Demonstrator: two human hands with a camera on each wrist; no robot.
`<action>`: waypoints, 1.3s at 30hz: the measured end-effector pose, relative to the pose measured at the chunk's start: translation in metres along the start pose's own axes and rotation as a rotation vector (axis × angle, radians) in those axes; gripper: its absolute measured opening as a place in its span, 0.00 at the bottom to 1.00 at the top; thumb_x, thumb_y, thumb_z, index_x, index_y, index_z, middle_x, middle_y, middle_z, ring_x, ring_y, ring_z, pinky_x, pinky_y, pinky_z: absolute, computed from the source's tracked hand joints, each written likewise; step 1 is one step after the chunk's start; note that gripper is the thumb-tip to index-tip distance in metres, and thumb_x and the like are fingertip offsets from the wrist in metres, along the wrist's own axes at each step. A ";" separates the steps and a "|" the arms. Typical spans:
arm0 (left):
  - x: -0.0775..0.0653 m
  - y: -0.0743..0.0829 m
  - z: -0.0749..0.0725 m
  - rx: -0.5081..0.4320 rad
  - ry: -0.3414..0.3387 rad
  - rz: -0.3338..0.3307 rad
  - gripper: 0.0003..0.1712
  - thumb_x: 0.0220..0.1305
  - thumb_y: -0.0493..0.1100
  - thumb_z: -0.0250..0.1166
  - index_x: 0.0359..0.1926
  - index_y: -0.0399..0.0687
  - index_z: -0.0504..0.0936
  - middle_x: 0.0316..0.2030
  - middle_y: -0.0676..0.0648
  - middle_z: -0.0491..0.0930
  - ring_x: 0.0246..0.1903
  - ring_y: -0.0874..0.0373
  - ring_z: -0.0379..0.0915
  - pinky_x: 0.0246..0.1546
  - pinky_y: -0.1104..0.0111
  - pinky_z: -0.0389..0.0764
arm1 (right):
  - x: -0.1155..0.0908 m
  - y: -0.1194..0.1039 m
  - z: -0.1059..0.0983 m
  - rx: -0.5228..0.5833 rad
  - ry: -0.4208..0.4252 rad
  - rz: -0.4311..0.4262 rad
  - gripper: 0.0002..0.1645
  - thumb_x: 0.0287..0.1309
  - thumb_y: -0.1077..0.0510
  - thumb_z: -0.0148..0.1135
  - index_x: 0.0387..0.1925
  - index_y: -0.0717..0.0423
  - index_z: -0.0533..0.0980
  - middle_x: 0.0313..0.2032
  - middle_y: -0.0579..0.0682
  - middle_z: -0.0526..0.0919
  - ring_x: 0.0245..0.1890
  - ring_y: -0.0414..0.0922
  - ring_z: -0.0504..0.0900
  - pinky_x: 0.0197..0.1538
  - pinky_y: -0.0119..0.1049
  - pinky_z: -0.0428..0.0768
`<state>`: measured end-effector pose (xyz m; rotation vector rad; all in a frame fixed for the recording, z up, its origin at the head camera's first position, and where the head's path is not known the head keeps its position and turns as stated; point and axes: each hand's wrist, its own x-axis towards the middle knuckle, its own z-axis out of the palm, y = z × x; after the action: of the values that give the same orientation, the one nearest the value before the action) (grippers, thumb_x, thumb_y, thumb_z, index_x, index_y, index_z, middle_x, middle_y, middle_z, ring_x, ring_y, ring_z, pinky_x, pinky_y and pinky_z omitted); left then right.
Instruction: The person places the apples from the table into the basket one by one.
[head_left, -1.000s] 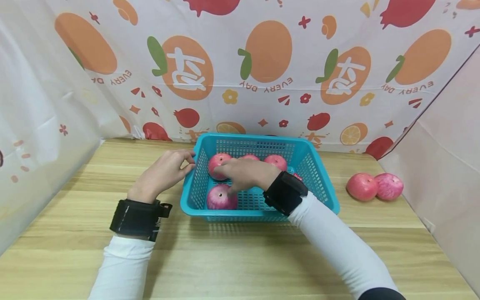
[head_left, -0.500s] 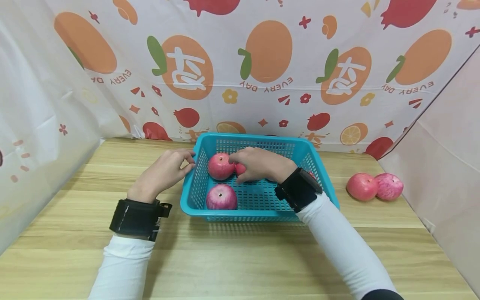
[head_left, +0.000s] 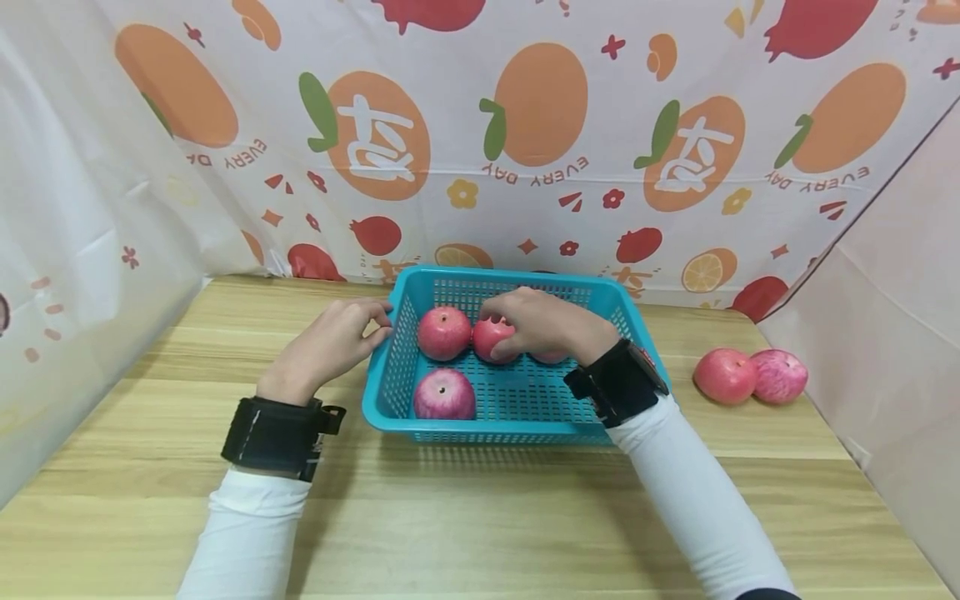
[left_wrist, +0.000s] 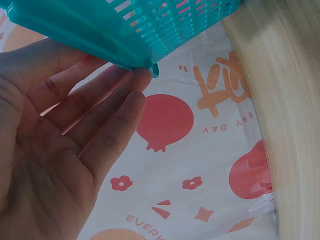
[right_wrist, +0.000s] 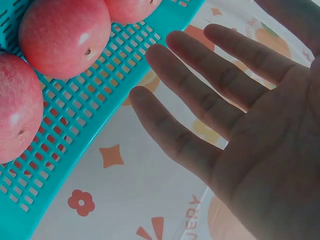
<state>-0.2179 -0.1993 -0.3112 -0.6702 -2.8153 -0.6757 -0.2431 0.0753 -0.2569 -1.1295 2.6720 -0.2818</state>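
Note:
A teal plastic basket (head_left: 517, 425) holds several apples. A pale, purple-streaked apple (head_left: 444, 395) sits in its front left corner and a red apple (head_left: 444, 333) behind it. Above the back row hovers my right hand (head_left: 547, 321), its fingers over the middle apple (head_left: 491, 339). That hand hides most of another apple (head_left: 551, 357). The right wrist view shows the right hand (right_wrist: 250, 115) with spread fingers, apart from the apples (right_wrist: 65, 37). My left hand (head_left: 330, 346) is at the basket's left rim; in the left wrist view its nearly straight fingertips (left_wrist: 137, 82) touch the rim.
Two more apples, one red (head_left: 725, 377) and one streaked (head_left: 778, 375), lie side by side on the wooden table (head_left: 480, 517), right of the basket. A fruit-print cloth (head_left: 457, 125) hangs behind, close to the basket's back rim.
My right hand has moved rightward from the left-hand apples to above the middle back apple, uncovering the left ones. The left hand has stayed at the rim.

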 end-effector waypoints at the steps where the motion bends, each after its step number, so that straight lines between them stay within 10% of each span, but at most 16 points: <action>1: 0.000 0.000 0.000 0.000 0.001 0.000 0.06 0.56 0.34 0.61 0.35 0.35 0.80 0.50 0.33 0.73 0.47 0.42 0.69 0.41 0.52 0.78 | -0.001 0.001 0.000 0.002 -0.001 0.001 0.26 0.53 0.49 0.61 0.55 0.48 0.69 0.50 0.46 0.74 0.50 0.43 0.63 0.49 0.39 0.74; 39: 0.000 0.000 0.000 -0.011 -0.010 -0.016 0.07 0.56 0.34 0.61 0.36 0.35 0.80 0.51 0.33 0.72 0.49 0.41 0.67 0.40 0.53 0.79 | -0.042 0.037 -0.016 0.088 0.124 0.088 0.21 0.51 0.63 0.59 0.50 0.58 0.72 0.45 0.54 0.78 0.44 0.49 0.74 0.43 0.44 0.79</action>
<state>-0.2182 -0.1989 -0.3112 -0.6557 -2.8312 -0.6926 -0.2450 0.1325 -0.2455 -0.9958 2.7769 -0.4630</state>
